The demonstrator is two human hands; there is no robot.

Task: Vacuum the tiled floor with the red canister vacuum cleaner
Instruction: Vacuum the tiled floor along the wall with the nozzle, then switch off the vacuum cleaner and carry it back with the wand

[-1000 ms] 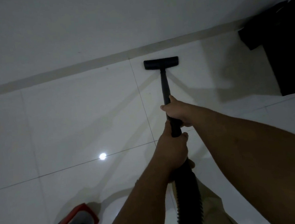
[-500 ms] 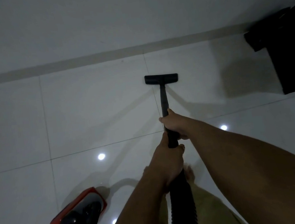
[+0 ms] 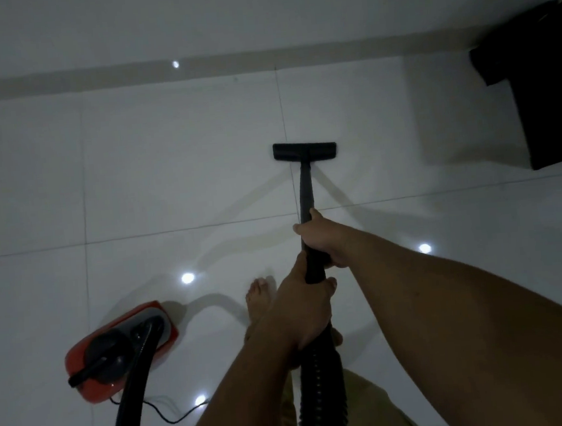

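The black vacuum wand point(image 3: 306, 190) runs from my hands down to a flat black floor nozzle point(image 3: 304, 150), which rests on the glossy white tiled floor point(image 3: 167, 175) beside a grout line. My right hand point(image 3: 322, 239) is shut on the wand higher up. Just behind it, my left hand point(image 3: 306, 309) is shut on the wand where the ribbed black hose point(image 3: 318, 386) begins. The red canister vacuum point(image 3: 121, 350) sits on the floor at lower left, with a black hose point(image 3: 129, 396) curving out of its top.
A grey skirting strip point(image 3: 91, 78) lines the white wall beyond the nozzle. A black piece of furniture point(image 3: 548, 94) stands at the right by the wall. My bare foot point(image 3: 260, 299) is beside the wand. A thin black cord point(image 3: 168, 414) trails from the canister.
The nozzle has drawn back from the skirting toward me. More of the floor near me has come into view, so the whole red canister and my foot now show.
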